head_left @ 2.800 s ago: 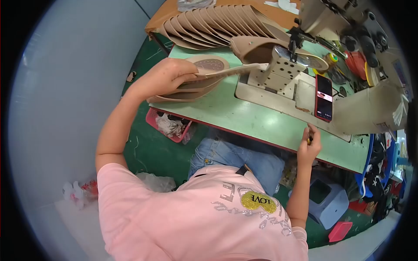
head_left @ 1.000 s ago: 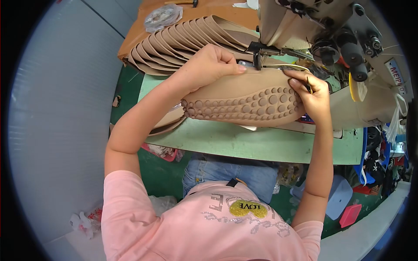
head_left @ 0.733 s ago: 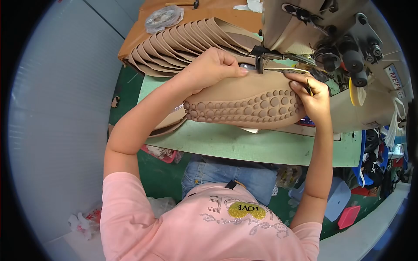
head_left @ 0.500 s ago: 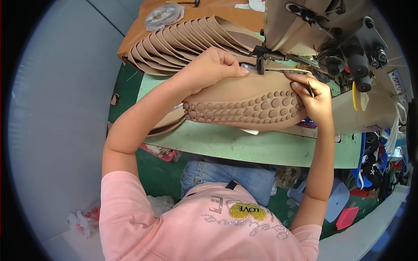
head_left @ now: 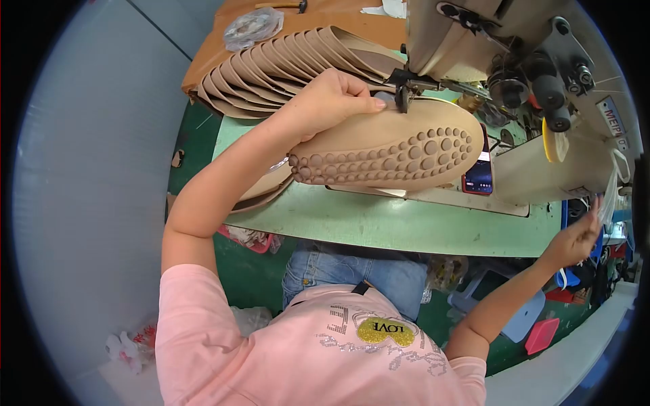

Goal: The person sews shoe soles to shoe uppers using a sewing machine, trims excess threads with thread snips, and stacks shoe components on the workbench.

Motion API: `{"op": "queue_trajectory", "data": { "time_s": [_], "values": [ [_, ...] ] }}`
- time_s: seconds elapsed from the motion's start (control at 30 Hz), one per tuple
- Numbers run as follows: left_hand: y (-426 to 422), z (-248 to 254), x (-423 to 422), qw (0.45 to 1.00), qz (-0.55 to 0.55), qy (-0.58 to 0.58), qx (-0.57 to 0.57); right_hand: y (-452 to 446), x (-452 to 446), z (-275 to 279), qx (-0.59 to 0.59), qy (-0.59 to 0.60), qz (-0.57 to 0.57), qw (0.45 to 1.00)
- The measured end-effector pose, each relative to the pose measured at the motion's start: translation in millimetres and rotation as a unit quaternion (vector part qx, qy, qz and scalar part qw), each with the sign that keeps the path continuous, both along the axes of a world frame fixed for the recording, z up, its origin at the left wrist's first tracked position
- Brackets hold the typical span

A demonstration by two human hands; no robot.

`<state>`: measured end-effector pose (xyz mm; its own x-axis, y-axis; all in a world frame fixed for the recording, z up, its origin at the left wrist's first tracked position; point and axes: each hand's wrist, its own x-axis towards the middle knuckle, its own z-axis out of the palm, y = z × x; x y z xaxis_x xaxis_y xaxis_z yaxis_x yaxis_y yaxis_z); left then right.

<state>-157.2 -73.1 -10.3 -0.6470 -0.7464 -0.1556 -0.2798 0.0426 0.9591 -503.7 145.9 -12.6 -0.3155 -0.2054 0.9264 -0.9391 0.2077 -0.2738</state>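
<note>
A tan shoe point(head_left: 379, 139) with a studded sole lies on its side under the sewing machine's point(head_left: 402, 91) presser foot, its sole facing me. My left hand point(head_left: 335, 101) pinches the shoe's upper edge between thumb and fingers, just left of the foot. Away from the shoe, my right hand point(head_left: 577, 238) is out at the far right, beside a white strip point(head_left: 611, 183) hanging from the machine. Its fingers are partly curled and smeared, so whether they grip the strip is unclear. A phone point(head_left: 479, 172) with a lit screen lies right of the shoe's end.
A nested row of tan shoe pieces point(head_left: 271, 71) stands behind my left hand. More tan pieces point(head_left: 261, 193) lie on the green table point(head_left: 379, 220) at the left. A clear plastic bag point(head_left: 254, 28) and a hammer point(head_left: 281, 5) rest at the back. Bins stand below right.
My right hand has let go of the shoe's right end and moved far right and down toward the white strip. This uncovers the phone. My left hand keeps its pinch.
</note>
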Motion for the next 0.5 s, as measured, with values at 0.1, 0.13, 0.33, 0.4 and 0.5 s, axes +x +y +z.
{"op": "queue_trajectory", "data": {
  "time_s": [0.1, 0.13, 0.33, 0.4, 0.5],
  "values": [
    [-1.9, -2.8, -0.2, 1.0, 0.004, -0.02, -0.016, 5.0, -28.6, -15.2, 0.066, -0.018, -0.049, 0.997],
    [-0.7, -1.9, 0.3, 1.0, 0.006, -0.02, -0.016, 5.5, -30.6, -16.9, 0.059, -0.031, -0.036, 0.997],
    [0.9, -4.9, -0.6, 1.0, 0.012, 0.008, -0.018, 1.1, -23.9, -11.4, 0.009, -0.069, -0.031, 0.997],
    [-1.4, -5.0, -1.1, 1.0, 0.006, 0.004, -0.023, 0.7, -19.8, 1.0, 0.003, -0.09, -0.024, 0.996],
    [3.1, 1.6, -1.7, 0.999, 0.012, -0.022, -0.041, -2.9, 5.3, 0.9, -0.062, -0.08, 0.01, 0.995]
  ]
}}
